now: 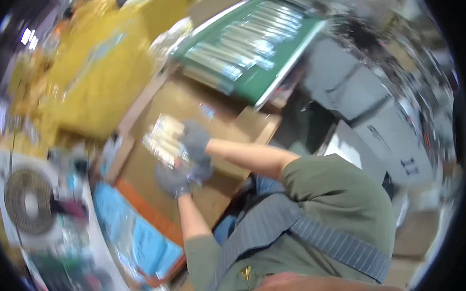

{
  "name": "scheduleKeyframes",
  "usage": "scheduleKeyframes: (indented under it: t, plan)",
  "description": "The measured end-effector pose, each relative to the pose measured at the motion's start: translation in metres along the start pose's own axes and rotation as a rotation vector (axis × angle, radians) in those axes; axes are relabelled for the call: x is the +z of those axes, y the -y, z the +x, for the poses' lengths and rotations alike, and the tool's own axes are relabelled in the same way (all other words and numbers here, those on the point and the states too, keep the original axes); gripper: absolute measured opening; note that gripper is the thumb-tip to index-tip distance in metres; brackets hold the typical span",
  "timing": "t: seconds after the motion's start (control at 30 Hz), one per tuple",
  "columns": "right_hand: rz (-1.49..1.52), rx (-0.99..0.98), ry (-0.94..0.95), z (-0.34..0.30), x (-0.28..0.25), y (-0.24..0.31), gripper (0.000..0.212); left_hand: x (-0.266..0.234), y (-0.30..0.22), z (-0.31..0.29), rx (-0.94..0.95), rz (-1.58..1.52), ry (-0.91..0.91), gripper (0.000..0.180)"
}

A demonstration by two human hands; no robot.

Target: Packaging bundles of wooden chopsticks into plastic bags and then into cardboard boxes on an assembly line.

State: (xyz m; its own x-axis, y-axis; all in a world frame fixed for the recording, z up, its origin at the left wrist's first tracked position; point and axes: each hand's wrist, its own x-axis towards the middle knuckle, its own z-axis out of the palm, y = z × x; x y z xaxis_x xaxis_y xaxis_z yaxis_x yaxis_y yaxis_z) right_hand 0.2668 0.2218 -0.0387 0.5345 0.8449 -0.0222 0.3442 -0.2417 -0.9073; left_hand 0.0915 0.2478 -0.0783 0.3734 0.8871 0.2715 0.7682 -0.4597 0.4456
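Note:
A bundle of pale, long packs in shiny clear wrap [165,138] is held between my two grey-gloved hands, above a brown cardboard surface. My right hand [195,139] grips it from the right side. At its lower end, my left hand [173,180] is closed on the bundle too. Motion blur hides the single fingers, and what is inside the wrap cannot be made out. Beyond the cardboard [221,112], a green conveyor belt [261,84] carries several similar wrapped packs [244,41] lying side by side.
Large yellow wrapped bags [100,73] are piled at the far left. A round fan [31,201] stands on the left. Blue packets [143,243] lie in an orange-edged box near my left arm. Grey-white cartons [355,88] are stacked along the right.

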Motion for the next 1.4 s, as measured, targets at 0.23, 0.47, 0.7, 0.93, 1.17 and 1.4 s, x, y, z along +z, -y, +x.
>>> scheduleKeyframes:
  t: [0.23,0.47,0.7,0.93,1.17,1.4]
  plan:
    - [-0.556,-0.497,-0.135,-0.106,-0.057,-0.096,0.055,0.015,0.034,-0.015,-0.002,0.199,-0.195,0.06]
    - [-0.624,-0.581,-0.115,-0.131,-0.073,-0.102,0.057,0.014,0.022,-0.012,-0.001,0.189,-0.17,0.064]
    - [-0.62,-0.599,-0.134,-0.131,-0.074,-0.101,0.056,0.015,0.023,-0.012,-0.002,0.177,-0.189,0.065]
    - [-0.601,-0.599,-0.136,-0.131,-0.073,-0.101,0.056,0.015,0.022,-0.013,0.012,0.188,-0.204,0.064]
    - [-0.603,-0.601,-0.142,-0.13,-0.07,-0.103,0.057,0.017,0.025,-0.013,0.015,0.182,-0.201,0.064]
    - [-0.638,-0.607,-0.134,-0.131,-0.074,-0.1,0.055,0.018,0.028,-0.012,0.029,0.184,-0.205,0.064]
